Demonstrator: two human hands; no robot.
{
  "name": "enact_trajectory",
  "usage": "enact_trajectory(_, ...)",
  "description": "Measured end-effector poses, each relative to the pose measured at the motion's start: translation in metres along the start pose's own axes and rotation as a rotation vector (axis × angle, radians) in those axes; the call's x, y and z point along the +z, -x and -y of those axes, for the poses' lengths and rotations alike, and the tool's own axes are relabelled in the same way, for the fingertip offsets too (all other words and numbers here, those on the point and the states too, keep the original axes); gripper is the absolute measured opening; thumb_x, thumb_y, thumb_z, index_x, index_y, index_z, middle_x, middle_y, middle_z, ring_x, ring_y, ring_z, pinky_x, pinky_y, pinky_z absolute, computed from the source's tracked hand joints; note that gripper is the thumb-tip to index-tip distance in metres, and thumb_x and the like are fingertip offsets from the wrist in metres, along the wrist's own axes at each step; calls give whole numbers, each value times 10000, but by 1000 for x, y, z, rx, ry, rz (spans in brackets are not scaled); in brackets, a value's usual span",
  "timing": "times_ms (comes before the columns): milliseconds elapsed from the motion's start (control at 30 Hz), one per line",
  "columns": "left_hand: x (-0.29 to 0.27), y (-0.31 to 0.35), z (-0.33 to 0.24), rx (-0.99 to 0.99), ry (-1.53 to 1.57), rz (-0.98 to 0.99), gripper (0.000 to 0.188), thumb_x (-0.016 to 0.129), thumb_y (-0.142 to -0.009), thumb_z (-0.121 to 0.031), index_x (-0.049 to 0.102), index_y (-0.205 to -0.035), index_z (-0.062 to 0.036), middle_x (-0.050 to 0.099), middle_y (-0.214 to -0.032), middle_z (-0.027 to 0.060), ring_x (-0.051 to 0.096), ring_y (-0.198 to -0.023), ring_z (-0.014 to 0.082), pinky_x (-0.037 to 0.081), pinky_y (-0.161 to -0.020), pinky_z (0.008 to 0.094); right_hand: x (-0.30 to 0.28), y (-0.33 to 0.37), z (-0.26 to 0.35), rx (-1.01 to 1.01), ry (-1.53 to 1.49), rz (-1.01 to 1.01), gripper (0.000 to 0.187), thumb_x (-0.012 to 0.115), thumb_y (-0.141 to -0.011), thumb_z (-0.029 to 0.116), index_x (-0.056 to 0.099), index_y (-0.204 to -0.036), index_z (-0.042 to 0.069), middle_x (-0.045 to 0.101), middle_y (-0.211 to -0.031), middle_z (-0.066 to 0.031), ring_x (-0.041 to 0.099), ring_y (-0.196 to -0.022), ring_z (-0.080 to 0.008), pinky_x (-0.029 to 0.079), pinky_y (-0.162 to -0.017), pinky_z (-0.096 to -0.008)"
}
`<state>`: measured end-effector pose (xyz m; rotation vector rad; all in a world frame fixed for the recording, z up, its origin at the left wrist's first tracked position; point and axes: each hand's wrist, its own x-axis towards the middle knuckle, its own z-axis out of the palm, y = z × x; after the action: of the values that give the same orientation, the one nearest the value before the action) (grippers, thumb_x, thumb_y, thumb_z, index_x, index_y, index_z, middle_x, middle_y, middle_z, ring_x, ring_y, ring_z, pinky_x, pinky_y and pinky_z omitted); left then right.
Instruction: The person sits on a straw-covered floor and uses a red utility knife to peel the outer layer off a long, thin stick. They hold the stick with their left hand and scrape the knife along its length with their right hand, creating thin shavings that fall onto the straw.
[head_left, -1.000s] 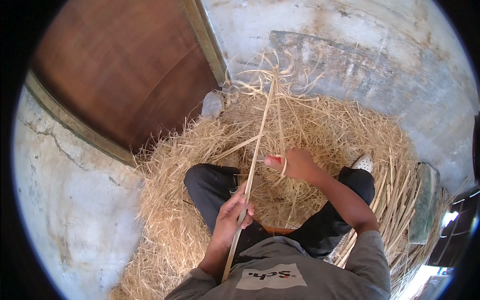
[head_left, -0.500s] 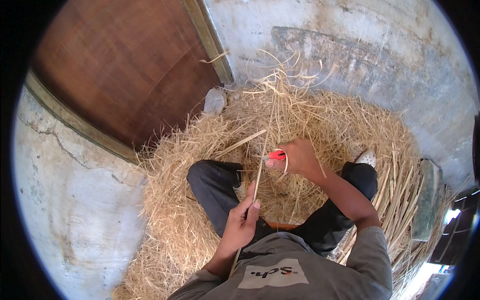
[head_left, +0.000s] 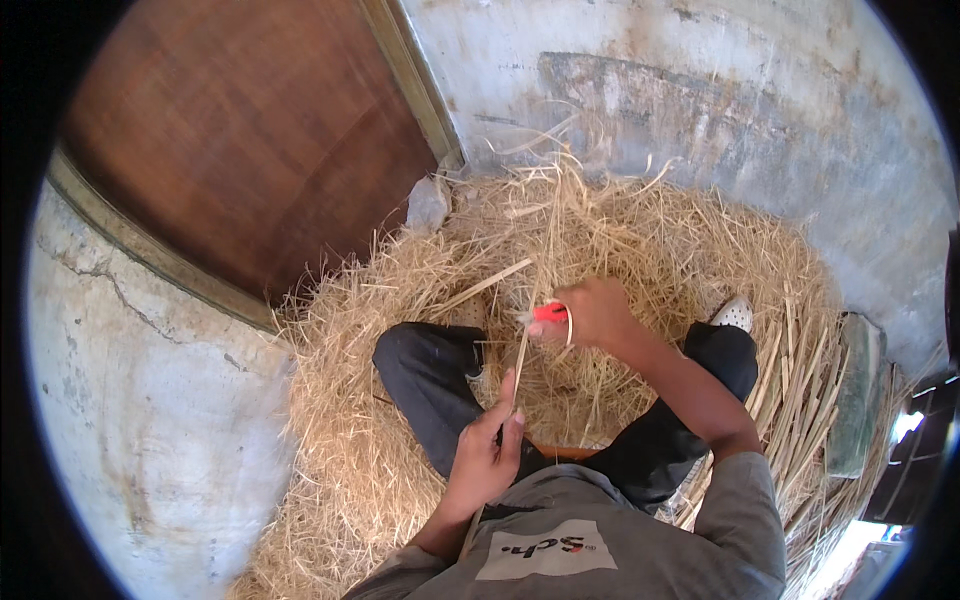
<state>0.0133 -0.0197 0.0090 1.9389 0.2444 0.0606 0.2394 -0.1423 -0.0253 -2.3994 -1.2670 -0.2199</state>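
Observation:
A thin pale strip, looking like split bamboo (head_left: 521, 362), runs up from my lap toward the shavings. My left hand (head_left: 483, 462) is closed round its lower part, thumb and fingers pointing along it. My right hand (head_left: 602, 318) is closed on a red-handled knife (head_left: 547, 313); its short blade meets the strip above my left hand. A thin pale loop circles the right hand's fingers. Beyond the knife, the strip is lost against pale curled shavings (head_left: 560, 185). The blade's edge is too blurred to make out.
A thick bed of straw-like shavings (head_left: 350, 480) surrounds my bent legs. Long split sticks (head_left: 800, 410) lie at the right beside a greenish block (head_left: 853, 400). A brown door (head_left: 250, 130), a grey stone (head_left: 429, 204) and a stained wall (head_left: 740, 110) bound the far side.
The curled shavings at the strip's far end have shifted and dropped lower. The knife and both hands stay in almost the same place.

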Motion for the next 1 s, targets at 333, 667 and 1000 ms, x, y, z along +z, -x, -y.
enact_trajectory(333, 2, 5, -16, -38, -2, 52, 475, 445, -985, -30, 332, -1442, 24, 422, -1457, 191, 368, -1354, 204, 303, -1077, 291, 2, -16, -41, 164, -4, -38, 659, 613, -714, 731, 695, -764, 80, 612, -596, -149, 628, -578, -338, 505, -571, -451)
enact_trajectory(667, 4, 25, 7, -25, 47, 122, 491, 479, -993, -69, 343, -1464, -35, 568, -876, 26, 507, -751, 65, 433, -679, 211, -17, -39, -113, 589, -106, -253, 687, 468, -841, 732, 728, -936, 103, 680, -729, -107, 657, -693, -264, 499, -653, -393)
enact_trajectory(1000, -4, 2, 19, -281, 696, 131, 507, 416, -1018, -116, 281, -1506, -127, 449, -745, -4, 352, -523, 59, 375, -540, 223, 20, -6, -51, 468, -222, 36, 681, 474, -843, 733, 692, -750, 94, 570, -527, -96, 613, -527, -248, 472, -517, -409)
